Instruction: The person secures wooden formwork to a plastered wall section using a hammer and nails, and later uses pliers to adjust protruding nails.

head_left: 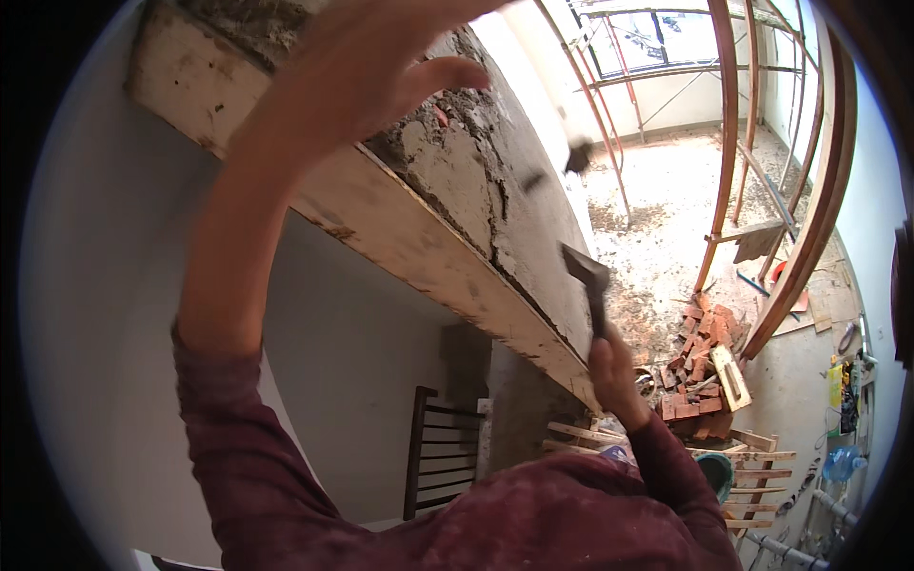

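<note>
My left hand is over the far end of a long ledge, its thumb spread away and its fingers stretched past the upper frame edge. It appears to hold nothing. In my right hand is a brick hammer with a dark, blade-like head, raised beside the ledge's near end. Rough, cracked mortar covers the ledge top, with broken grey lumps and a red brick bit toward the left hand. A pale board-like side runs along it. Two blurred dark lumps appear in mid-air right of the ledge.
Red bricks lie piled on the floor below right, beside a pale wooden piece. Scaffold poles stand at the right. Wooden slats and a green bucket are near my right arm. A dark railing stands below the ledge.
</note>
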The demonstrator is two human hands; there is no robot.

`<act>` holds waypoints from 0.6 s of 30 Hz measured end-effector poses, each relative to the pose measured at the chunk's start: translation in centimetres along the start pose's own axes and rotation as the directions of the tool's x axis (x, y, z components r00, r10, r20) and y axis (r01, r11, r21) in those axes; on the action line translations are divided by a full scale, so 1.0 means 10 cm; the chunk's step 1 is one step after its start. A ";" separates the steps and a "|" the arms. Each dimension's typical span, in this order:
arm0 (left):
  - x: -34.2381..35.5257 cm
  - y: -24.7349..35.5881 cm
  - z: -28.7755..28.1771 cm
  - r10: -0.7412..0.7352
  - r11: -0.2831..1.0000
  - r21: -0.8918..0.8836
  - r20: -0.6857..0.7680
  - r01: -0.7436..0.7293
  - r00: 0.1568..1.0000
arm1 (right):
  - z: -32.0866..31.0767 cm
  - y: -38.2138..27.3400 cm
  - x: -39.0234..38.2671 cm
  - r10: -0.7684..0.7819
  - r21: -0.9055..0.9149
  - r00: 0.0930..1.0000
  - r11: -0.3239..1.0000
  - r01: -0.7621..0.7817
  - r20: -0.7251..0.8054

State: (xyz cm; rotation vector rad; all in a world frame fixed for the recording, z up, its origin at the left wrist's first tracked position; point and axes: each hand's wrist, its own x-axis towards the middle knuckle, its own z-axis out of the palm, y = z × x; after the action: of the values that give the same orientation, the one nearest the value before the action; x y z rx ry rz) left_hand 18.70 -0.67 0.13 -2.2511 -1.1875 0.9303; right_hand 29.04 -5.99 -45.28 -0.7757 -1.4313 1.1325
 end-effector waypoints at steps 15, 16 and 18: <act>-0.41 0.35 2.35 -0.575 0.806 -0.422 -0.724 0.415 0.381 | 0.79 -1.16 1.14 -0.273 -0.039 0.958 0.960 0.277 0.085; -0.40 0.35 2.32 -0.579 0.803 -0.423 -0.720 0.419 0.383 | 0.75 -1.25 1.08 -0.226 -0.062 0.971 0.971 0.231 0.078; -0.39 0.39 2.38 -0.599 0.794 -0.448 -0.694 0.412 0.400 | 0.74 -1.18 0.92 -0.286 -0.020 0.958 0.958 0.287 0.030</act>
State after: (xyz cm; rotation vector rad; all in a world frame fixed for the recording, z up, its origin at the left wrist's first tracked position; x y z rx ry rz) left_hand 1.92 -4.64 -17.17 -1.8239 -1.3695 -0.5093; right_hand 21.58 -3.02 -30.57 -0.5493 -1.5262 0.9056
